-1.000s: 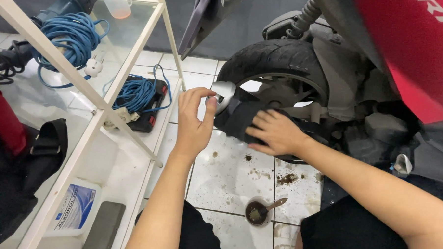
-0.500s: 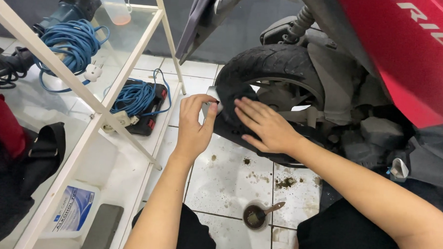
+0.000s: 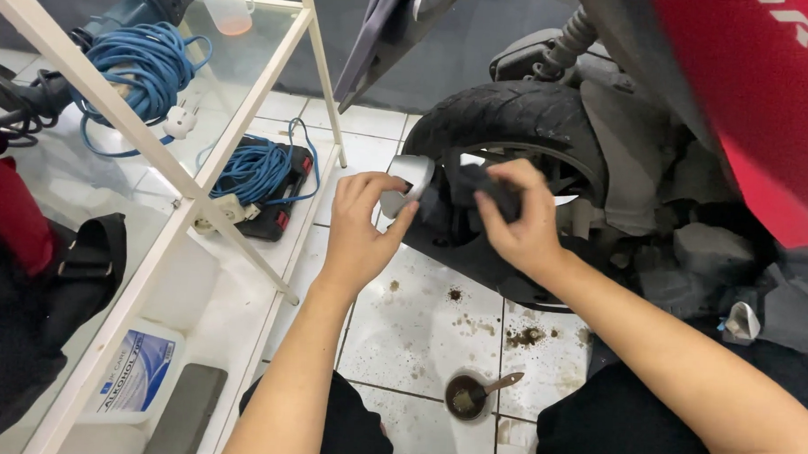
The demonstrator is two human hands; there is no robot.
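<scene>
1. Left hand [image 3: 361, 218] steadies a silver-grey part [image 3: 407, 184] at the tyre's [image 3: 515, 123] front edge, fingers curled, pinching it.
2. Right hand [image 3: 520, 224] presses a dark cloth [image 3: 481, 187] against the wheel, fingers closed on it, likely wiping.
3. Both forearms reach forward over the stained floor tiles [image 3: 418, 326].

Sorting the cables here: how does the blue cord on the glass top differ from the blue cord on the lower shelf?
The upper cord is a larger, looser coil with a white plug trailing off it; the lower cord is a smaller, tighter bundle. The upper cord lies on the glass top beside a dark power tool; the lower cord sits on a black and red case. Both are blue and coiled.
</scene>
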